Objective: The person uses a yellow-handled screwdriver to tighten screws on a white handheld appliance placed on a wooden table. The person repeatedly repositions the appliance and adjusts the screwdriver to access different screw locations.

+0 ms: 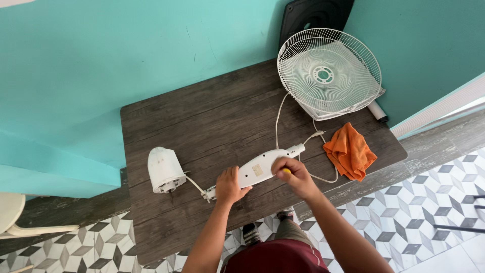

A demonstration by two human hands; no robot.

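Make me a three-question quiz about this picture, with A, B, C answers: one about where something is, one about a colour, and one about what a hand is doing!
1. Where does the fan grille stand?
A. on the floor
B. at the table's far right corner, against the wall
C. on the chair

2. What colour is the cloth?
A. orange
B. blue
C. green

3. What is the left hand doing?
A. hanging free
B. holding the cloth
C. gripping the white housing

Answers:
1 B, the grille leans by the teal wall at that corner.
2 A, the cloth right of the cord is plainly orange.
3 C, its fingers wrap the housing's near end, while the right hand presses a yellow-tipped tool on it.
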